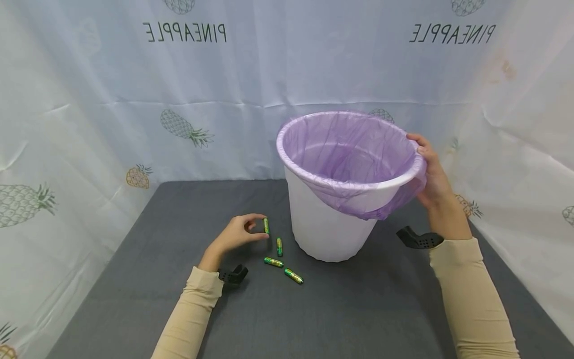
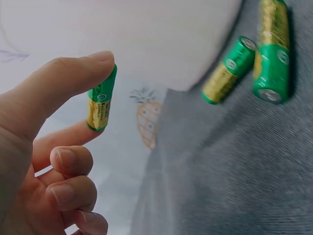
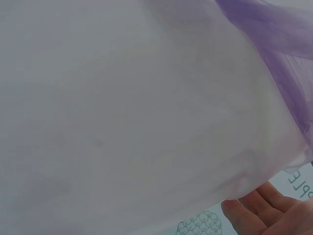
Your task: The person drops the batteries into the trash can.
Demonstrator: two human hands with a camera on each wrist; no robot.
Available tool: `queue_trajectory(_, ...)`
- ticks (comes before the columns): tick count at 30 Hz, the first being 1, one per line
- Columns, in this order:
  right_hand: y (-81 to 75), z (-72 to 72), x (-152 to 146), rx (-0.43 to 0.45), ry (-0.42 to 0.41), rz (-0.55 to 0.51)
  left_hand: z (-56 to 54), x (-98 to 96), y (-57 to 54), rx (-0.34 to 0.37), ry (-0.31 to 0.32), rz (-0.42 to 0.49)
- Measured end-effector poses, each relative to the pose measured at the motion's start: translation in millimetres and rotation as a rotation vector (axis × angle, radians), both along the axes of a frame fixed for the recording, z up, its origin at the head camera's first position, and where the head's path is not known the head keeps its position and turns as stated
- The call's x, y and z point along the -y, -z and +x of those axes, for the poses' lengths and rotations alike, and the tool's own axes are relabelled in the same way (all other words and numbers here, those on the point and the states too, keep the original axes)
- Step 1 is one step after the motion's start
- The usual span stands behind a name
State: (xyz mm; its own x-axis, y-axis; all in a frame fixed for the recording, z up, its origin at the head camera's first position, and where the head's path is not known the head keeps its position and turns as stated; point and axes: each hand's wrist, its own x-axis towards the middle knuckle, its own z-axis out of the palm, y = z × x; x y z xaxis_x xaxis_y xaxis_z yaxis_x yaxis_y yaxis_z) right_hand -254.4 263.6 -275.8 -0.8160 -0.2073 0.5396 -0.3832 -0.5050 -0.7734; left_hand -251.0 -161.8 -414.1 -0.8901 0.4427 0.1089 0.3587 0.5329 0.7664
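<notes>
My left hand [image 1: 237, 232] pinches a small green and gold battery [image 1: 266, 226] between thumb and index finger, just above the table; the other fingers curl loosely in the left wrist view. Three similar batteries lie to its right and nearer me: one [image 1: 279, 247] close to the bin, one [image 1: 273, 262] below it, another [image 1: 293, 276] nearest. A white trash bin [image 1: 334, 224] stands right of them, lined with a purple bag [image 1: 358, 149] folded over its rim. My right hand [image 1: 432, 174] holds the bin's right side at the rim; the bag partly hides it.
The dark grey table [image 1: 224, 319] extends on both sides of the bin. Behind it hangs a white curtain [image 1: 242, 75] printed with pineapples. Black wrist straps [image 1: 419, 239] sit on both arms.
</notes>
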Motion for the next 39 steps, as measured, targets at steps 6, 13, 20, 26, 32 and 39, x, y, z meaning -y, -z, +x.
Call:
queue_trajectory(6,0.9,0.9,-0.4,0.015,0.029,0.01,3.6,-1.5,-10.3,-0.02,-0.015,0.007)
queue_trajectory(13,-0.7,0.8,-0.7,0.027,-0.026,-0.015,8.7,-1.4,-22.6,-0.056,-0.032,0.029)
queue_trajectory(20,-0.8,1.8,-1.1,0.033,-0.006,-0.008,12.0,-2.6,-38.2,-0.055,-0.045,0.052)
queue_trajectory(26,-0.4,2.3,-1.2,0.048,0.011,0.015,13.2,-2.6,-51.8,-0.084,-0.066,0.043)
queue_trajectory(32,-0.5,1.5,-0.6,0.039,-0.007,0.0,15.0,-3.4,-63.3,-0.118,-0.073,0.062)
queue_trajectory(39,-0.3,1.8,-0.6,0.034,-0.015,-0.008,16.6,-3.4,-71.5,-0.142,-0.065,0.069)
